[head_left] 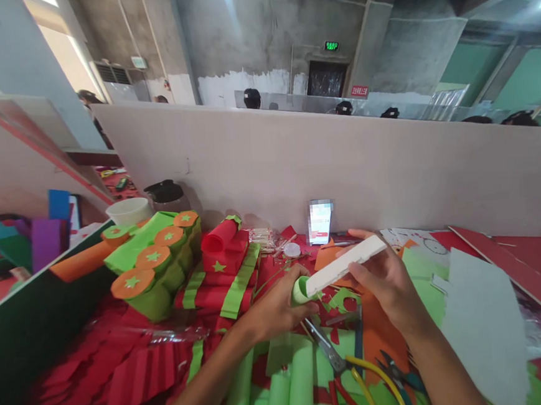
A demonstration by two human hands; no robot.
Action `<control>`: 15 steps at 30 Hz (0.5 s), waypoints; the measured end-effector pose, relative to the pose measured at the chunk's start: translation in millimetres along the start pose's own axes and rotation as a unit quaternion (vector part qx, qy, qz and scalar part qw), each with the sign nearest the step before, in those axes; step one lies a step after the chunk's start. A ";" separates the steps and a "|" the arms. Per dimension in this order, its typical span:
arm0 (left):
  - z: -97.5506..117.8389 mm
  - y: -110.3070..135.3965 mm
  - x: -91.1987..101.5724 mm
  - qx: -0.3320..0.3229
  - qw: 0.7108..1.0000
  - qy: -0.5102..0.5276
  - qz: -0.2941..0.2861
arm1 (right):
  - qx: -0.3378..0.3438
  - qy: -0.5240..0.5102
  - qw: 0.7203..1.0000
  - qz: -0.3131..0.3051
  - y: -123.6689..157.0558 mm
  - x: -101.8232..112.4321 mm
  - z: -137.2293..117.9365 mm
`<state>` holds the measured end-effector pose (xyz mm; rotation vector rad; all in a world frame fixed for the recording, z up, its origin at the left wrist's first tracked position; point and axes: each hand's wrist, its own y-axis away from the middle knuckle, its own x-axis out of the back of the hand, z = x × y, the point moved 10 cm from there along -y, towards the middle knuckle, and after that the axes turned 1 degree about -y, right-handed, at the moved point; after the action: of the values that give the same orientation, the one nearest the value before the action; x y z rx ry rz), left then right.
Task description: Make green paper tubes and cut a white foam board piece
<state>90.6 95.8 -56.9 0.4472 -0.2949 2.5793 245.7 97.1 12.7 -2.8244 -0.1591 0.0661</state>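
Note:
My left hand (285, 304) is closed around a short light-green paper tube (300, 292), its open end facing up. In my right hand (383, 278) is a long white strip (345, 264), gripped between thumb and fingers. The strip's lower end is at the tube's mouth; whether it goes inside I cannot tell. Just below my hands lie pliers (337, 362) with red and yellow handles. Light-green paper rolls (300, 378) lie near the front edge. Green paper scraps (344, 299) are scattered between my hands.
To the left stand a green paper tank-like model with orange star discs (153, 256) and a red one with green strips (219, 262). Folded red paper (138, 375) is piled in front. A phone (319, 222) leans on the white partition (258, 160). Dark pliers (396, 370) lie right.

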 end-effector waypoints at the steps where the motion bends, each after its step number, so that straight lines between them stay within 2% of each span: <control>1: 1.2 0.1 -1.1 -0.006 1.000 0.002 -0.002 | 0.000 0.015 1.000 -0.005 1.0 -1.5 -2.7; 8: 5.6 0.3 -3.8 -0.012 1.000 -0.003 -0.004 | -0.021 0.100 0.994 -0.034 7.8 -7.5 -16.4; 15: 0.5 0.7 -7.0 -0.008 1.000 -0.012 -0.014 | -0.030 0.168 0.983 -0.064 9.8 -18.3 -9.4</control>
<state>96.2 92.0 -59.1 0.4744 -0.3153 2.5446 229.2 82.9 19.2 -2.8242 -0.2661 -0.4486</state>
